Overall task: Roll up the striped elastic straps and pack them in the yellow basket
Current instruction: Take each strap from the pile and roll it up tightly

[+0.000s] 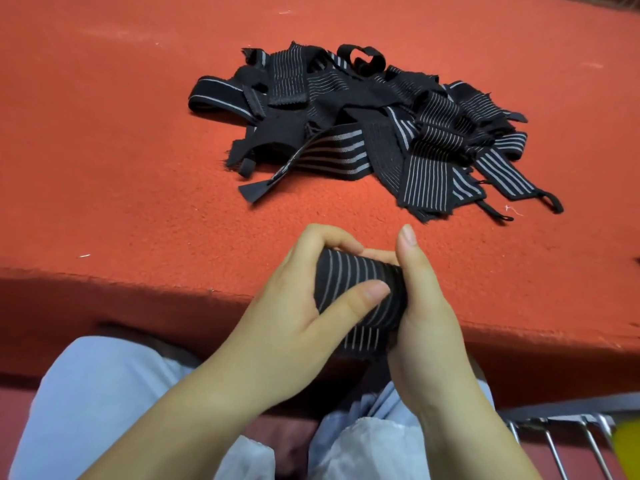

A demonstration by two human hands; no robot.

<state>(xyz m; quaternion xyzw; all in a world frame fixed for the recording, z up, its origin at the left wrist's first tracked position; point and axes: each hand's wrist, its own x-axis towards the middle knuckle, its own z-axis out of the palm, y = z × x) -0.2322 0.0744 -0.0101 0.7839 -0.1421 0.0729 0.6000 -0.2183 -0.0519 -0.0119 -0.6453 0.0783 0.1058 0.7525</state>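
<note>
A black elastic strap with thin white stripes [353, 282] is wound into a thick roll at the front edge of the red surface. My left hand [298, 317] grips the roll from the left, thumb pressed across its stripes. My right hand [426, 306] holds it from the right, thumb pointing up. A loose tail of the strap [363, 339] hangs below the roll between my hands. A heap of several unrolled striped straps [363, 129] lies farther back on the surface. Only a yellow sliver [628, 452] shows at the lower right corner.
The red felt-covered surface [138, 168] stretches all around the heap, its front edge running just under my hands. A metal wire rack [561, 441] sits at the lower right. My lap in light blue clothing [104, 403] lies below.
</note>
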